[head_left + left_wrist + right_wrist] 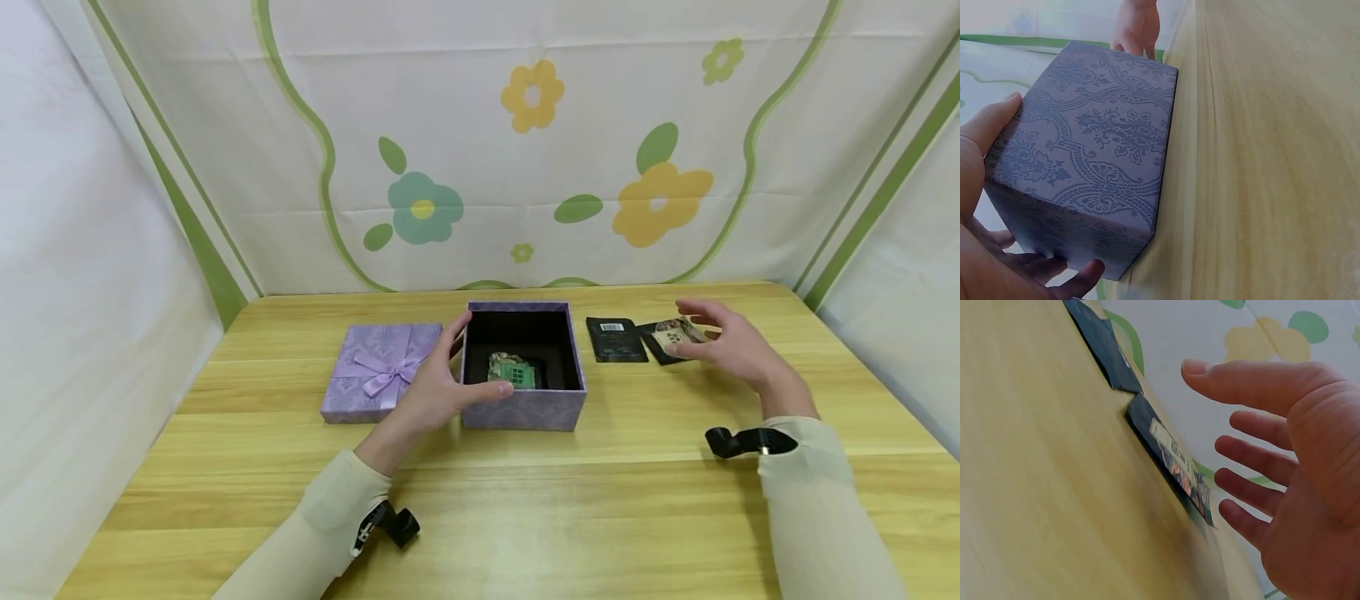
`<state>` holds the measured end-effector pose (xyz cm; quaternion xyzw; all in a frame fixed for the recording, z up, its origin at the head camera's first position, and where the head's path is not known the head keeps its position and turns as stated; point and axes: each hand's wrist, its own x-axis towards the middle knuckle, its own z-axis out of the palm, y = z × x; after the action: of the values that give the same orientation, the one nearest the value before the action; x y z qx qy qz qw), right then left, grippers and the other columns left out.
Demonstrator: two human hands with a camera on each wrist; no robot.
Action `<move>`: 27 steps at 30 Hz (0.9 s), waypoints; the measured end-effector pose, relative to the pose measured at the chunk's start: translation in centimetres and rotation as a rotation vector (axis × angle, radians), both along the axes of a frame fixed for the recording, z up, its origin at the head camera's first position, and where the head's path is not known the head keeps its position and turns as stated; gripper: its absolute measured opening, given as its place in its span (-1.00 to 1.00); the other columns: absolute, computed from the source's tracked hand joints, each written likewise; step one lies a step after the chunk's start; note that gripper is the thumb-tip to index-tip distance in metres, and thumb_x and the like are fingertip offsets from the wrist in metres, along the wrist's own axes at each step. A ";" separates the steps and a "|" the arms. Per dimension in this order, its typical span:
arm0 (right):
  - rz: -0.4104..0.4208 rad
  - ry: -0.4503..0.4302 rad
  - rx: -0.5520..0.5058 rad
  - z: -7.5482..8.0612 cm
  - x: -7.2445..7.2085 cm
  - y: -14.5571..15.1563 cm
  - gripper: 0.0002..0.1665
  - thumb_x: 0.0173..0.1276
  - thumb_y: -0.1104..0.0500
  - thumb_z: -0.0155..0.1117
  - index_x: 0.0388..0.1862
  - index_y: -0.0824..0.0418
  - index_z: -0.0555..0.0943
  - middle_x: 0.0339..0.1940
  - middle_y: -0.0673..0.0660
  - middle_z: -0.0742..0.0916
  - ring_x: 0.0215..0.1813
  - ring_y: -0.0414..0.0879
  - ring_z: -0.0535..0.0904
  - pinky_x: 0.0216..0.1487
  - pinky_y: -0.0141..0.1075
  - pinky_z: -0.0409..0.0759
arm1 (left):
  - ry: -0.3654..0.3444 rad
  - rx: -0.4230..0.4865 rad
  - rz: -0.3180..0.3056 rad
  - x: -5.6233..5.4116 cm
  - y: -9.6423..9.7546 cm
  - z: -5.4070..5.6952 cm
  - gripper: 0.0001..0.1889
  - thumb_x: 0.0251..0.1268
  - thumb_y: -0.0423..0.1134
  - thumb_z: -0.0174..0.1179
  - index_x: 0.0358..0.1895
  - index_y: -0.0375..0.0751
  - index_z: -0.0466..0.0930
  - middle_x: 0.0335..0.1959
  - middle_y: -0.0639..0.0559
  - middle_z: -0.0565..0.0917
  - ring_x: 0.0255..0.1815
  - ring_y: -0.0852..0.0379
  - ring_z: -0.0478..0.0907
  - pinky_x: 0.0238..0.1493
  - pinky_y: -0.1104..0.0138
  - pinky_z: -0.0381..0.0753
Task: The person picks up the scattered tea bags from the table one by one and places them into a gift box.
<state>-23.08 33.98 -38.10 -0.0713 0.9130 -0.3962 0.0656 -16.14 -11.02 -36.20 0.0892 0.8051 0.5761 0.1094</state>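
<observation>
A purple patterned gift box (523,410) stands on the table without its lid, its inside black. My left hand (437,385) holds it at the left, the thumb along the front rim and the fingers against the left side. Inside the box lies a packet with a green label (517,375). My right hand (731,346) hovers over a dark sachet with a beige label (666,340), fingers spread and slightly bent. In the right wrist view a gap shows between this hand and the sachet (1169,450). A second black sachet (617,342) with a barcode lies beside it, their edges meeting.
Left of the box lies its purple lid (360,367), topped with a ribbon bow (388,375). The wooden table (525,517) reaches back to a white cloth (465,125) printed with flowers. More white cloth hangs at both sides.
</observation>
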 end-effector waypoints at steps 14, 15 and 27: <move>0.099 -0.061 0.018 -1.3 -1.0 1.4 0.22 0.29 0.06 0.62 0.78 0.11 0.10 0.76 0.40 0.14 0.68 0.55 0.05 0.55 0.52 0.06 | -0.006 0.008 0.011 -0.1 0.0 -0.1 0.24 0.11 0.06 0.64 0.72 0.51 -0.13 0.78 0.24 -0.07 0.82 -0.03 -0.11 0.67 -0.25 0.18; 0.109 -0.054 0.022 -1.4 -1.1 1.4 0.22 0.28 0.07 0.62 0.77 0.12 0.12 0.75 0.39 0.16 0.69 0.52 0.04 0.56 0.52 0.03 | -0.007 0.007 0.012 -0.1 0.0 -0.1 0.24 0.11 0.06 0.64 0.72 0.51 -0.13 0.78 0.25 -0.07 0.82 -0.03 -0.11 0.66 -0.26 0.18; 0.163 -0.004 0.078 -1.6 -1.5 2.0 0.20 0.28 0.04 0.63 0.73 0.29 0.16 0.70 0.48 0.20 0.67 0.55 0.03 0.57 0.52 0.00 | -0.005 0.009 0.007 -0.1 0.0 -0.1 0.24 0.11 0.06 0.64 0.72 0.52 -0.13 0.78 0.27 -0.07 0.82 -0.01 -0.12 0.66 -0.25 0.20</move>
<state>-24.54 35.95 -39.73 -0.1421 0.9188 -0.3537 0.1022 -16.25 -10.97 -36.30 0.0857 0.8025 0.5803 0.1089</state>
